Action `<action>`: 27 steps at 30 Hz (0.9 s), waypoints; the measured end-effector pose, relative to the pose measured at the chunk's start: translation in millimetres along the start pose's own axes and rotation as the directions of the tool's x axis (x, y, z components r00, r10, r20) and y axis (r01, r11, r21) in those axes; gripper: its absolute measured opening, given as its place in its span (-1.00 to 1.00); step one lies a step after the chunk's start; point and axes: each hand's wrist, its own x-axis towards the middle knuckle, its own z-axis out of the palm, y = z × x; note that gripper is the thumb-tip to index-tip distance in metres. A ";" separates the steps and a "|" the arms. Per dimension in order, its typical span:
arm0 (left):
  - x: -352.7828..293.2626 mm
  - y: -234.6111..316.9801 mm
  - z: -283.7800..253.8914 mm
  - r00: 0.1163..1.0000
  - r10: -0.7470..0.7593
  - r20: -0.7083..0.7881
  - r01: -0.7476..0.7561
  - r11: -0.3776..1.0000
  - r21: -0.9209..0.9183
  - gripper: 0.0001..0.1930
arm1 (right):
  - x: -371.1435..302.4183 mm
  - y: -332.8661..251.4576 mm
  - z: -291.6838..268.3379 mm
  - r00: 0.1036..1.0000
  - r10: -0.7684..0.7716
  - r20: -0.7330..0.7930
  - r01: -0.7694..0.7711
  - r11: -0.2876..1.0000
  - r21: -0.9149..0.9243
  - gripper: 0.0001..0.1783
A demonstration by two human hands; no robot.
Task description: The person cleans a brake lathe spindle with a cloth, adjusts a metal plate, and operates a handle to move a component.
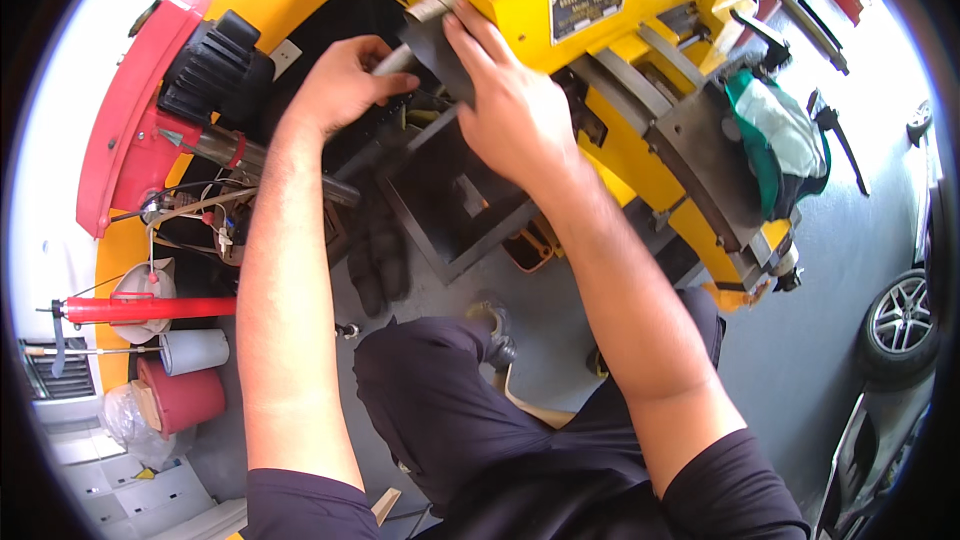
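Red machine (125, 140) far left, apart from the hands. Left hand (345, 85) half-closed, silver rod (394, 61) between thumb and fingers; can't tell how firm. Rod meets the dark piece (436, 48), joint blurred, both above the open tray (412, 227). Right hand (515, 110): fingers over the piece, thumb hidden, can't tell if it's pinched. Yellow machine (520, 25) just beside. Risk: loose grip drops rod or piece into tray; a skid could bang right knuckles on the machine.
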 end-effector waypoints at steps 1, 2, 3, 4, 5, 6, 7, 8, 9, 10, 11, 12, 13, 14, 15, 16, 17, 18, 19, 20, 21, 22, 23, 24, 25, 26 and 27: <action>-1.8 1.3 -1.2 1.000 -0.014 0.008 0.015 0.999 -0.034 -0.68 | 11.9 -1.7 0.3 0.995 0.046 0.087 -0.047 0.999 0.005 -0.17; -3.6 0.1 0.0 0.999 -0.029 0.015 0.030 0.997 -0.067 -0.69 | 16.7 -1.1 1.8 0.991 0.060 0.122 -0.061 0.998 0.004 -0.16; -3.9 -4.6 -1.5 1.000 -0.025 -0.004 0.025 0.996 -0.082 -0.61 | 13.4 -2.5 3.9 0.993 0.054 0.100 -0.058 0.998 0.035 -0.15; -2.2 -8.1 -2.7 1.000 -0.018 -0.012 0.017 0.997 -0.075 -0.61 | 10.6 -3.5 4.5 0.997 0.043 0.070 -0.047 0.997 0.059 -0.14; -1.4 -12.1 -3.1 0.999 0.004 -0.036 -0.004 1.000 -0.009 -0.62 | 2.7 -5.7 4.9 0.998 0.037 0.060 -0.040 0.997 0.061 -0.14; -2.9 -9.0 -0.6 0.998 0.024 -0.055 -0.021 0.999 0.048 -0.63 | -10.0 -7.9 3.2 0.997 0.054 0.058 -0.056 0.998 0.026 -0.18; -5.1 -3.4 -0.3 0.999 0.010 -0.047 -0.007 0.998 0.060 -0.67 | -15.6 -7.7 3.2 0.996 0.072 0.057 -0.072 0.997 -0.009 -0.21; -1.9 -2.6 -3.3 0.999 0.012 -0.051 -0.009 0.998 0.058 -0.67 | -11.5 -3.6 5.6 0.996 0.067 0.056 -0.067 0.998 -0.012 -0.21; 0.0 -3.8 -3.6 0.999 0.011 -0.037 -0.012 1.000 -0.028 -0.67 | -3.1 -4.1 2.9 0.999 0.036 0.021 -0.036 0.999 0.002 -0.20; -1.3 -2.2 0.8 1.000 0.004 -0.012 -0.006 0.993 -0.116 -0.66 | 2.6 -2.4 4.0 1.000 0.014 -0.007 -0.014 1.000 0.014 -0.20; -3.0 -0.7 2.6 1.000 -0.017 -0.022 0.014 0.994 -0.112 -0.67 | 12.3 1.9 9.2 1.000 -0.004 0.006 0.004 1.000 -0.001 -0.18; -2.9 -3.8 1.8 1.000 -0.022 -0.021 0.019 0.994 -0.108 -0.67 | 11.1 0.3 10.7 1.000 -0.001 0.007 0.001 1.000 0.005 -0.18; -1.6 -8.0 1.9 0.999 0.002 -0.033 -0.006 0.992 -0.124 -0.66 | 9.1 -1.4 11.8 1.000 0.004 -0.002 -0.004 1.000 0.022 -0.18; -1.7 -11.7 2.5 0.999 0.026 -0.046 -0.032 0.990 -0.140 -0.66 | 6.2 -3.5 12.7 1.000 0.010 -0.010 -0.010 0.999 0.038 -0.17; -2.1 -12.5 -0.2 0.999 0.020 -0.041 -0.023 0.998 -0.065 -0.65 | -2.0 -6.6 7.7 0.997 0.061 0.055 -0.063 0.997 0.040 -0.16; -3.0 -10.6 -1.9 0.999 0.008 -0.049 -0.007 1.000 0.020 -0.63 | -6.8 -6.5 5.6 0.997 0.054 0.047 -0.056 0.998 0.035 -0.16; -2.3 -8.4 -4.2 0.999 -0.003 -0.048 0.004 1.000 0.017 -0.62 | -10.0 -5.8 5.1 0.998 0.052 0.033 -0.053 0.997 0.049 -0.15; -1.8 -7.0 -0.7 0.999 -0.018 -0.038 0.019 1.000 0.009 -0.61 | -11.6 -6.3 2.2 0.998 0.057 0.028 -0.058 0.996 0.060 -0.14; -1.1 -5.8 0.4 0.999 -0.014 -0.037 0.014 1.000 0.003 -0.61 | -4.6 -5.9 -0.7 0.990 0.108 0.086 -0.114 0.990 0.077 -0.14; 0.0 -4.7 0.6 0.999 -0.017 -0.029 0.015 0.998 -0.056 -0.60 | 0.9 -2.1 0.5 0.990 0.108 0.086 -0.114 0.991 0.070 -0.14; -1.7 -4.7 -2.0 0.999 -0.027 -0.021 0.025 0.994 -0.106 -0.59 | 7.1 -0.4 3.4 0.996 0.070 0.053 -0.073 0.996 0.048 -0.14; -2.5 -7.2 -0.7 0.999 -0.030 -0.021 0.028 0.994 -0.102 -0.59 | 9.9 0.0 5.0 0.999 0.032 0.020 -0.033 0.999 0.025 -0.13; -2.9 -10.8 3.0 0.999 -0.012 -0.037 0.010 0.999 -0.053 -0.60 | 4.2 0.3 1.6 0.997 0.049 0.065 -0.052 0.998 0.047 -0.13; -0.5 -10.7 0.1 0.998 0.016 -0.061 -0.016 1.000 -0.001 -0.61 | -0.3 0.0 0.1 0.998 0.043 0.055 -0.046 0.998 0.049 -0.13; -2.7 -6.6 -0.1 0.998 -0.008 -0.062 0.011 0.999 0.046 -0.64 | -7.8 1.6 -0.3 0.996 0.045 0.073 -0.047 0.999 0.028 -0.14; 0.2 -6.7 -3.6 0.998 -0.002 -0.067 0.005 0.999 0.046 -0.64 | -10.4 3.7 0.4 0.995 0.047 0.090 -0.047 0.999 0.007 -0.15; 0.9 -9.8 -5.6 0.998 0.015 -0.057 -0.017 1.000 -0.025 -0.65 | -5.4 2.4 -0.1 0.998 0.028 0.060 -0.030 0.999 0.035 -0.14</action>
